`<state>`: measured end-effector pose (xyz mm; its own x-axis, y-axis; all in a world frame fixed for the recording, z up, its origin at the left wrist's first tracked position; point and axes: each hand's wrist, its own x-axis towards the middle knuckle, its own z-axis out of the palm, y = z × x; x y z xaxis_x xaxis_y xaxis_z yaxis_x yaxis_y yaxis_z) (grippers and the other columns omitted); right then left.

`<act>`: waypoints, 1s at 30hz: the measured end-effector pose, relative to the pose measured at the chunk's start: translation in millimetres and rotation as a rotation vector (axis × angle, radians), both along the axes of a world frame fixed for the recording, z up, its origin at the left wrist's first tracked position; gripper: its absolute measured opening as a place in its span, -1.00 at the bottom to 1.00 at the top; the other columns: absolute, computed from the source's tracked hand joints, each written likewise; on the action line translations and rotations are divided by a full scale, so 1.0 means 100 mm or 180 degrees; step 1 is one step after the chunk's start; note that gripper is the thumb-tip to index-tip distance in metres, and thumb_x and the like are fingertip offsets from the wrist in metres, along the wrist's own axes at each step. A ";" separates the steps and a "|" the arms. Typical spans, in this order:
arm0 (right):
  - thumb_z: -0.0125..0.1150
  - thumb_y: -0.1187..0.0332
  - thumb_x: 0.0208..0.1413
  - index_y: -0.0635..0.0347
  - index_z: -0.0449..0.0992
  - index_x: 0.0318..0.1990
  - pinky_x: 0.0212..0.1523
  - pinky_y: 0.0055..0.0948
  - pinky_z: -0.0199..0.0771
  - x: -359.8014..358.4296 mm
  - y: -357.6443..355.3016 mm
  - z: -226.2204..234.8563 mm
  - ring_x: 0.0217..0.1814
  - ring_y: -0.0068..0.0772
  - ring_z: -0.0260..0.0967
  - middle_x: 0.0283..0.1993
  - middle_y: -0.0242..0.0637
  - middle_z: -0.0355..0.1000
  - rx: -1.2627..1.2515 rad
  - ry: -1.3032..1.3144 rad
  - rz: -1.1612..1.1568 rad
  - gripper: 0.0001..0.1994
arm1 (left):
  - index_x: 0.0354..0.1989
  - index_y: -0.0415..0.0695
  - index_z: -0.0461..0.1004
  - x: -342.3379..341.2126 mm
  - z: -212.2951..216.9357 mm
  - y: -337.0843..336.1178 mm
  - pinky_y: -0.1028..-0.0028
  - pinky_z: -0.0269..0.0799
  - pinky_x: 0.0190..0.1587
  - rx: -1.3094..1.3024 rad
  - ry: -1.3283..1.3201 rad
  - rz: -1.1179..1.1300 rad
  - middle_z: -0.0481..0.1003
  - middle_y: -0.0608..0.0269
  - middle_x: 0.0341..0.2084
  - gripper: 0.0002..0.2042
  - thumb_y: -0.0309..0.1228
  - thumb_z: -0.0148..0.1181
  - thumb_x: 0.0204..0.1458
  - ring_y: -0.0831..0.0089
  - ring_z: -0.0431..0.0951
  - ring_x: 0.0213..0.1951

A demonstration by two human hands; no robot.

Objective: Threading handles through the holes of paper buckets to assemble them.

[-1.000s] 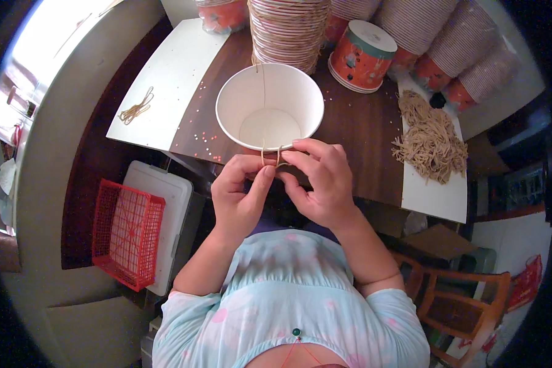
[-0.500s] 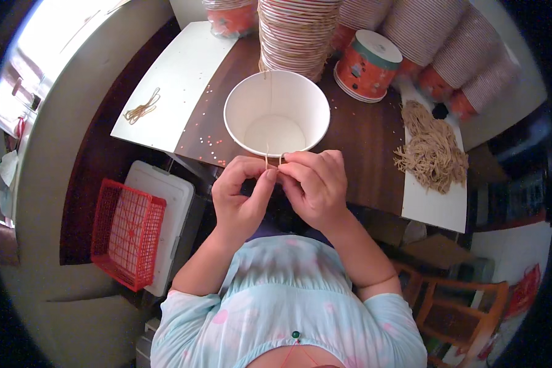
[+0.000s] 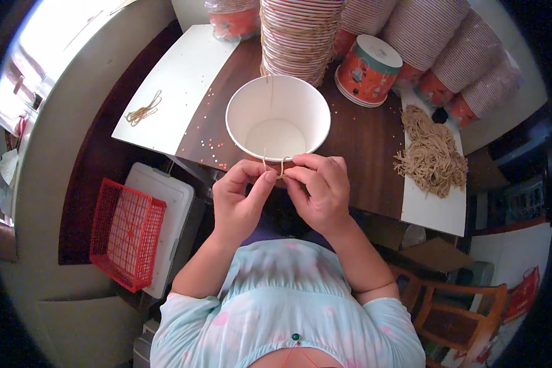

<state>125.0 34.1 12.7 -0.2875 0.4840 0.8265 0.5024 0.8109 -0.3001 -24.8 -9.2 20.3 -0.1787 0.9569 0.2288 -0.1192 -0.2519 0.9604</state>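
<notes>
Both hands meet at the near edge of the dark wooden table (image 3: 356, 153), right at the near rim of a white paper cup (image 3: 278, 116). The cup stands upright and open, its inside bare and white; its outer wall is hidden from this angle.

Left hand (image 3: 239, 199): thumb and forefinger pinched together on one end of a thin tan string (image 3: 274, 164). Right hand (image 3: 319, 187): fingers likewise pinched shut on the other end. The string shows only as two short strands rising from the fingertips to the cup's rim. Whether it passes through the wall or loops over the rim cannot be made out; the fingers cover that spot. A faint thin line also runs down the cup's far inside wall.

Just behind the cup, at the table's far edge, a tall stack of nested cups (image 3: 300, 30), cut off by the top of the frame. To its right, an orange cup with a pale lid (image 3: 368, 69), tilted. More cup stacks (image 3: 448, 49) lie on their sides toward the far right corner, partly out of view.

Right end of the table: a white sheet (image 3: 432, 211) carrying a heap of tan strings (image 3: 432, 150). Left end: another white sheet (image 3: 172, 92) with a small bundle of strings (image 3: 143, 111). Tiny coloured specks dot the wood near the front left edge.

Below the table on the left, a red mesh basket (image 3: 126, 233) leans beside a white box (image 3: 165, 196). A wooden chair (image 3: 466, 306) sits lower right, partly cropped.
</notes>
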 end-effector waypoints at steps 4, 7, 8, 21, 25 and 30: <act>0.30 0.41 -0.21 0.07 0.46 -0.33 -0.28 -0.32 0.25 0.00 -0.03 0.01 -0.34 -0.36 0.33 -0.22 -0.38 0.39 0.0210 -0.0131 -0.0032 -0.78 | -0.36 -0.30 0.45 0.00 -0.03 -0.03 0.65 0.39 -0.25 0.0143 -0.0180 -0.0033 0.50 0.29 -0.41 -0.95 -0.57 0.14 0.04 0.63 0.49 -0.35; 0.30 0.41 -0.21 0.07 0.46 -0.33 -0.29 -0.33 0.24 0.01 -0.03 0.01 -0.35 -0.37 0.32 -0.22 -0.39 0.39 0.0252 -0.0179 -0.0055 -0.78 | -0.36 -0.30 0.45 0.01 -0.05 -0.01 0.65 0.38 -0.25 0.0200 -0.0057 -0.0018 0.49 0.29 -0.40 -0.95 -0.57 0.14 0.04 0.64 0.48 -0.34; 0.30 0.41 -0.21 0.07 0.46 -0.33 -0.29 -0.33 0.24 0.01 -0.03 0.01 -0.35 -0.37 0.32 -0.22 -0.39 0.39 0.0246 -0.0179 -0.0057 -0.78 | -0.36 -0.29 0.45 0.01 -0.05 -0.01 0.65 0.38 -0.25 0.0202 0.0052 0.0022 0.48 0.30 -0.41 -0.95 -0.57 0.14 0.04 0.64 0.47 -0.34; 0.32 0.42 -0.23 0.09 0.46 -0.30 -0.30 -0.33 0.23 0.01 -0.04 0.02 -0.33 -0.36 0.32 -0.22 -0.39 0.38 0.0091 -0.0116 -0.0106 -0.75 | -0.41 -0.29 0.45 0.03 -0.07 0.01 0.63 0.33 -0.31 0.0339 0.0394 0.0183 0.45 0.27 -0.46 -0.95 -0.57 0.17 0.01 0.59 0.42 -0.39; 0.35 0.41 -0.24 0.07 0.45 -0.27 -0.28 -0.34 0.24 -0.01 -0.09 0.11 -0.28 -0.37 0.36 -0.18 -0.38 0.39 -0.0156 0.0082 0.0035 -0.70 | -0.41 -0.27 0.46 0.02 -0.08 0.03 0.63 0.31 -0.33 0.0483 0.0308 0.0159 0.44 0.28 -0.46 -0.95 -0.60 0.19 -0.03 0.60 0.40 -0.40; 0.34 0.42 -0.23 0.06 0.45 -0.28 -0.27 -0.35 0.24 -0.05 -0.04 0.10 -0.30 -0.38 0.36 -0.20 -0.39 0.40 0.0043 0.0035 0.0138 -0.72 | -0.40 -0.25 0.47 0.05 -0.03 0.01 0.64 0.29 -0.34 0.0661 0.0410 0.0229 0.42 0.29 -0.47 -0.93 -0.60 0.22 -0.07 0.61 0.37 -0.43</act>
<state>120.2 29.9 22.7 -0.2988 0.4600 0.8361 0.4636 0.8358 -0.2941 -19.9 -7.8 17.7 -0.2012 0.8729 0.4445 0.0260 -0.4488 0.8932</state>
